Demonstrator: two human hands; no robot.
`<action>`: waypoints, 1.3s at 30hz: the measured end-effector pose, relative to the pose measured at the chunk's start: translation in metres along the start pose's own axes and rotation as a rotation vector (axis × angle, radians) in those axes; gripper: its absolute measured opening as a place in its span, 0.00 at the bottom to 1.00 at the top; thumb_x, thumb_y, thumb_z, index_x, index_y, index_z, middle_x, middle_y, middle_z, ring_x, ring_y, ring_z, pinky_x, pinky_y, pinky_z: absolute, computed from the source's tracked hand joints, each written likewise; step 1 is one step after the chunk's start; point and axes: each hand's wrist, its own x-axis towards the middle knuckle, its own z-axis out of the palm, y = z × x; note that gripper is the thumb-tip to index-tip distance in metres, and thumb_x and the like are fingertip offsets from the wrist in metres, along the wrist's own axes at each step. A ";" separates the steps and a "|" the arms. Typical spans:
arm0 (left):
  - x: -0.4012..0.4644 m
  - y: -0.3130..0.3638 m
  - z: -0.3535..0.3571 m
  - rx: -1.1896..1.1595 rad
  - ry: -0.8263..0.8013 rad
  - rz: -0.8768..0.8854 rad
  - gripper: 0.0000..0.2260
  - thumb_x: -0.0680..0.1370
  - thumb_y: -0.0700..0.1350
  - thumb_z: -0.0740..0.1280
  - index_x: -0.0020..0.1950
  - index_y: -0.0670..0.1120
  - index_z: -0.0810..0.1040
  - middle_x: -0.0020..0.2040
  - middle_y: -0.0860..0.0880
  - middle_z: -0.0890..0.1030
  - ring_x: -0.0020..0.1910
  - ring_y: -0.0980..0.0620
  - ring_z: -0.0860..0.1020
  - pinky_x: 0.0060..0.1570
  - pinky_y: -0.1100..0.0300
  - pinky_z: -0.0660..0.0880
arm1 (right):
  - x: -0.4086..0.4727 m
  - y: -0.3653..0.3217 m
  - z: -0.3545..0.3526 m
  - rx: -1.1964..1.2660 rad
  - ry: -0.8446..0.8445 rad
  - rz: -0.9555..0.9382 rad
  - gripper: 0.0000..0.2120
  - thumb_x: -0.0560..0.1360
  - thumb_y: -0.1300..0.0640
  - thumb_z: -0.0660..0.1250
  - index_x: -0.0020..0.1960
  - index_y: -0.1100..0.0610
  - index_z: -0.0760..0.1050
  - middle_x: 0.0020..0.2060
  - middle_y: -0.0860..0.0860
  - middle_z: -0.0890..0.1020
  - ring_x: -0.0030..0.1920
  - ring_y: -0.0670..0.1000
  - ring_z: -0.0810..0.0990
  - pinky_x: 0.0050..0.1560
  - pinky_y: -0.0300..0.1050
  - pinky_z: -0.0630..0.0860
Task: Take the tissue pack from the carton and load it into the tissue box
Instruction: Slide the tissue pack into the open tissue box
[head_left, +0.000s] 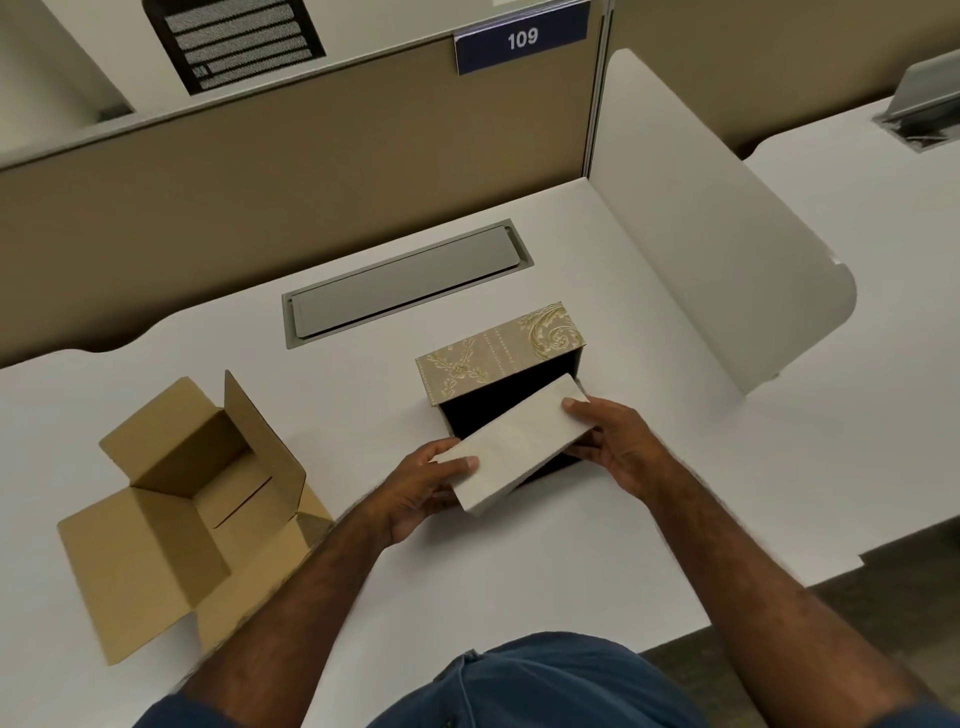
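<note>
- Carton sits far left on worktop, flaps open, looks empty.
- Your left hand fingers clamp pack's near-left end.
- Tissue pack angled over tissue box opening, long axis near-left to far-right, roughly w/ box's.
- Right hand fingers clamp far-right end; that end's nearest the opening.

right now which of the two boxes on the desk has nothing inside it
The brown cardboard carton on the left: flaps spread, bare inside. The patterned tissue box on the right has the tissue pack partly in it, gripped by left hand and right hand.
</note>
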 end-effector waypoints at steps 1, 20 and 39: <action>0.001 0.000 0.002 -0.045 0.023 0.012 0.23 0.76 0.44 0.77 0.70 0.47 0.77 0.59 0.47 0.88 0.52 0.50 0.87 0.46 0.56 0.83 | 0.003 -0.002 -0.001 -0.003 0.020 -0.007 0.17 0.79 0.57 0.75 0.66 0.63 0.83 0.62 0.63 0.87 0.57 0.59 0.87 0.58 0.56 0.85; 0.024 0.001 0.026 -0.184 0.337 0.063 0.21 0.75 0.42 0.78 0.66 0.43 0.79 0.57 0.42 0.88 0.50 0.44 0.86 0.48 0.51 0.81 | 0.029 0.000 -0.017 -0.396 0.202 -0.119 0.08 0.76 0.46 0.79 0.46 0.49 0.85 0.49 0.48 0.86 0.51 0.50 0.84 0.48 0.47 0.82; 0.022 0.014 0.049 -0.027 0.464 -0.116 0.25 0.83 0.56 0.67 0.74 0.44 0.70 0.66 0.44 0.74 0.66 0.41 0.75 0.71 0.41 0.74 | 0.021 -0.011 -0.027 -0.319 0.191 -0.082 0.11 0.79 0.43 0.76 0.49 0.51 0.84 0.53 0.51 0.85 0.53 0.52 0.84 0.50 0.49 0.85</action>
